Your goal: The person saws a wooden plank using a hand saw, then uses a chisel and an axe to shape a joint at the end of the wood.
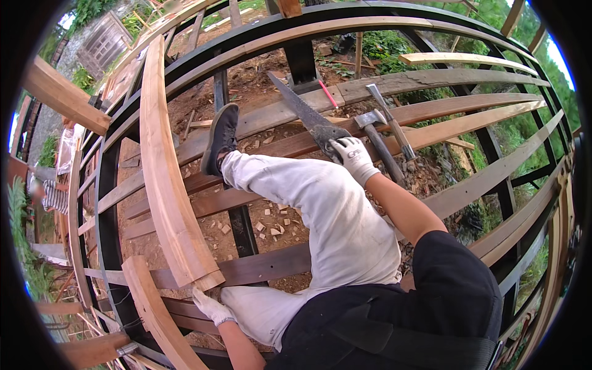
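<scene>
The right hand (351, 157), in a white work glove, sits just past the picture's centre toward one o'clock, its fingers curled around the dark handle of a long grey-bladed hand saw (302, 111). The blade runs up from the glove toward eleven o'clock, its tip reaching near a black steel post (302, 61) at twelve o'clock. The saw lies across a row of weathered brown wooden planks (444, 126) that stretch out toward three o'clock.

Just beside the right hand, toward two o'clock, two hammers lie on those planks: a hatchet-headed hammer with a dark handle (379, 139) and a grey steel claw hammer (390, 120). A thin red pencil (327, 93) lies near the saw blade at twelve o'clock.

The left hand (209, 305), also in a white glove, is at seven o'clock, low in the picture, pressed against the lower end of a long pale curved wooden board (161, 172); whether its fingers grip the end or only rest on it cannot be told. That board rises from the hand toward eleven o'clock.

Between the two hands lies the person's leg in pale trousers (320, 209), ending in a black shoe (221, 139) set on a plank at eleven o'clock.
</scene>
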Tool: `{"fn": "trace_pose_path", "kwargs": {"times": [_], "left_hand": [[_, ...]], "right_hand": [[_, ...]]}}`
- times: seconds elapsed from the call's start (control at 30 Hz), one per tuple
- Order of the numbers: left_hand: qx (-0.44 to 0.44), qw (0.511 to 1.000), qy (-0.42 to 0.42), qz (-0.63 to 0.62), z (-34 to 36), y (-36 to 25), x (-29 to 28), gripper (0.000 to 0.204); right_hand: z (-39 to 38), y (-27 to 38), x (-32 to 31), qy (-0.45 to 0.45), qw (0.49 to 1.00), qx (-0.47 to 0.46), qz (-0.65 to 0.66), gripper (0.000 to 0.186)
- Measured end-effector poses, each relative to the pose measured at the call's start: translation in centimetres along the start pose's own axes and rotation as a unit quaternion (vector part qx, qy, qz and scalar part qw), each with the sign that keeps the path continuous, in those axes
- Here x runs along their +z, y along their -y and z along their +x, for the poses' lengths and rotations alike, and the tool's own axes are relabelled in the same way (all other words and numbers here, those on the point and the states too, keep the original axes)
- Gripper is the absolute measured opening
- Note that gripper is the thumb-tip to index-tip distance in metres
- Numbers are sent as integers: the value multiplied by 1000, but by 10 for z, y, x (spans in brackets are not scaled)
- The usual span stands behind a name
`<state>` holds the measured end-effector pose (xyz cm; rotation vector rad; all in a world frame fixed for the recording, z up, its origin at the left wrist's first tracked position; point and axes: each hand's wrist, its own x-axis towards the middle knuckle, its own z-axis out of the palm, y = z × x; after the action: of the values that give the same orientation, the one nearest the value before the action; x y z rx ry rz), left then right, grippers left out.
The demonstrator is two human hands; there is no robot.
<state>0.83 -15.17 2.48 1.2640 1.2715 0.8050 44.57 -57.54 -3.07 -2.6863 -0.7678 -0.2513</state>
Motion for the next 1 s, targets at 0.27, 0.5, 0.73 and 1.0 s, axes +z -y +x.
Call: {"fn": "trace_pose_path", "kwargs": {"times": [0.27,0.5,0.73,1.0], "left_hand": [[61,991,46,114,33,26,-23,62],[217,947,-104,214,-10,-17,-32,39],[252,967,37,12,-101,-39,15,28],[278,886,357,-102,-197,-78,64,48]], "right_hand": [[-45,-132,-81,17,914,381,-134,81],[-52,-165,-60,70,935,330,-108,71],[-47,-170,-62,-62,746,365,553,17],[-72,151,-188,10,613,175,771,40]]}}
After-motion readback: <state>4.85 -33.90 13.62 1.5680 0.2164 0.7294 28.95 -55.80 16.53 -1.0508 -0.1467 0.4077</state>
